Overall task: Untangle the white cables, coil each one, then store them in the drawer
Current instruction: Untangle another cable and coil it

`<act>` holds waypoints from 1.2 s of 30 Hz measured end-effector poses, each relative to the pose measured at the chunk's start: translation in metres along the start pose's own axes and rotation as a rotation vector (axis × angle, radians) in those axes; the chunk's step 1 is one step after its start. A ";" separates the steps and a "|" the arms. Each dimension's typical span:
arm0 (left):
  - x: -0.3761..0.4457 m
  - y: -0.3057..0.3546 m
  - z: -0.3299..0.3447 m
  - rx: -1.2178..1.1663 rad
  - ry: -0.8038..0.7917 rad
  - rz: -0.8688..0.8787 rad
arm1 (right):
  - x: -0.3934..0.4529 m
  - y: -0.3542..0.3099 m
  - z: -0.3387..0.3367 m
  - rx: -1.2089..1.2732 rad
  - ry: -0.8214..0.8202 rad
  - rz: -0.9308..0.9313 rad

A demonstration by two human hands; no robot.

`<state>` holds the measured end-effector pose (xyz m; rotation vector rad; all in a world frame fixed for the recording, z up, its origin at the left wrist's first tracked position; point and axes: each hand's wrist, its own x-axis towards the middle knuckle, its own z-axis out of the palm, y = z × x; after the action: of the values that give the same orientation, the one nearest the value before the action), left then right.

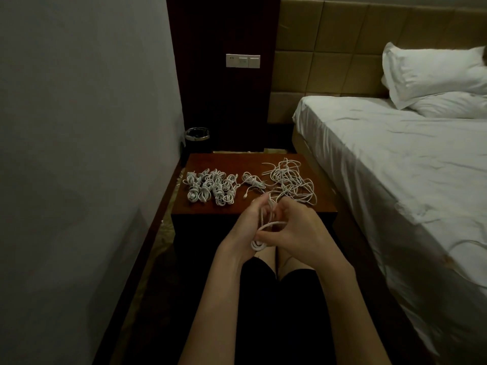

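In the head view, a half-wound white cable (264, 230) is held between both hands just in front of the near edge of the table (253, 210). The left hand (246, 227) is curled around the looped strands, its grip clenched on the coil, which hangs below the palm. The right hand (295, 227) is also closed, the cable pinched between thumb and fingers. From the hands the cable is led up to a loose tangle of cables (290, 181) lying on the right side of the table. A cluster of coiled cables (210, 187) is laid on the left side, and one small bundle (251, 180) sits between them. A bed (395, 159) is seen at the right.
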<state>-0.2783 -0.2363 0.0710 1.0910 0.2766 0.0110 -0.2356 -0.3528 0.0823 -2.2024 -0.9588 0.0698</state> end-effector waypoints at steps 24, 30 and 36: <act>-0.002 -0.012 -0.006 -0.029 -0.399 -0.100 | 0.003 0.016 -0.005 0.603 0.215 0.017; 0.001 -0.011 -0.003 -0.066 -0.315 0.030 | 0.001 0.018 -0.020 0.484 0.174 0.027; 0.007 -0.019 -0.003 -0.008 -0.225 0.104 | 0.003 0.017 -0.012 0.331 0.300 0.065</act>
<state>-0.2745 -0.2415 0.0517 1.0873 0.0175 -0.0181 -0.2191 -0.3658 0.0806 -1.8728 -0.6565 -0.0665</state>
